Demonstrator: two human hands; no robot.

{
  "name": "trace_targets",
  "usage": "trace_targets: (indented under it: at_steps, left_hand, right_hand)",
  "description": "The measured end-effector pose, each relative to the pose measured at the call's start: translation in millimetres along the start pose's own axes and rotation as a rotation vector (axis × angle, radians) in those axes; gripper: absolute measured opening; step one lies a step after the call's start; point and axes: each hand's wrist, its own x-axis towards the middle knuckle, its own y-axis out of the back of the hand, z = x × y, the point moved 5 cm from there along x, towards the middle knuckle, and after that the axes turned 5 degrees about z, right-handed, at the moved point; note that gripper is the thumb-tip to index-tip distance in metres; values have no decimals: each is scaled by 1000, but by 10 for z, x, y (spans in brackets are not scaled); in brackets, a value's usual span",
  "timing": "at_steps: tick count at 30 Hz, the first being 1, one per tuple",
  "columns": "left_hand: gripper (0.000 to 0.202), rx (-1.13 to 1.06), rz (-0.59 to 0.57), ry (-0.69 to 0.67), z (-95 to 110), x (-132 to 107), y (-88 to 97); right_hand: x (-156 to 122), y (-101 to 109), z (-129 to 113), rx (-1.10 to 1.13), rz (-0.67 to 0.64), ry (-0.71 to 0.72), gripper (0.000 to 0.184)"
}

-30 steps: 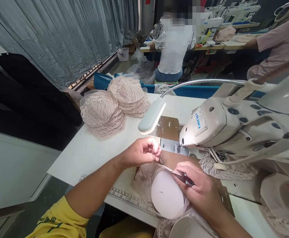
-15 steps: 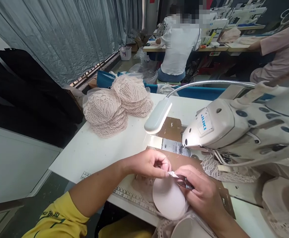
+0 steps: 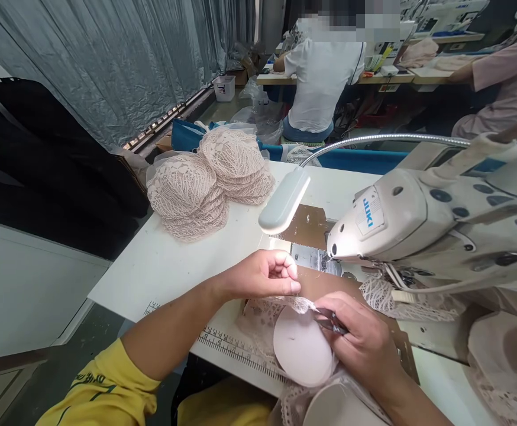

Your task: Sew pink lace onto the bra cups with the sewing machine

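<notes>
I see the smooth, pale pink, rounded fabric cup near the worktop's front edge, below a strip of pale lace. My right hand grips dark metal thread snips against the lace. My left hand is curled narrow just above; whether it pinches a thread, I can't tell. Beyond stands the white sewing machine; farther left sit beige lace stacks.

The sewing machine at right reads "JUKI" in blue, while lettering on the yellow sleeve, lower left, is unclear.
</notes>
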Motion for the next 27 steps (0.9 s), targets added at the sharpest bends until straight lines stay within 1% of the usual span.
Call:
trace_targets:
  at_steps: [3, 6, 8, 10, 12, 15, 18, 20, 22, 25, 27]
  left_hand:
    - [24, 183, -24, -27, 34, -35, -17]
    - [27, 347, -58, -53, 14, -54, -69]
    - [18, 445, -80, -84, -18, -54, -113]
    - [10, 491, -101, -85, -57, -53, -144]
    - [12, 449, -115, -29, -91, -55, -141]
    - [20, 325, -132, 88, -93, -71, -85]
    - [26, 246, -145, 115, -27, -83, -7]
    - [27, 181, -140, 120, 3, -82, 37]
    - [28, 133, -109, 118, 7, -68, 74]
    - [27, 133, 0, 51, -3, -28, 128]
    - [21, 131, 43, -2, -18, -7, 140]
  right_hand:
    - [1, 3, -7, -15, 11, 0, 21]
    - [-2, -4, -4, -36, 12, -25, 21]
    - [-2, -10, 0, -52, 10, -44, 21]
    - [-1, -18, 8, -57, -1, -62, 20]
    - [-6, -29, 27, -49, -20, -87, 19]
    - [-27, -44, 78, -18, -48, -145, 16]
    - [-45, -39, 117, -7, -60, -190, 13]
    - [-44, -27, 125, -21, -72, -206, 12]
    - [-37, -12, 122, -38, -83, -221, 11]
    - [-21, 12, 105, -45, -63, -216, 10]
    - [-16, 14, 95, -38, -46, -201, 10]
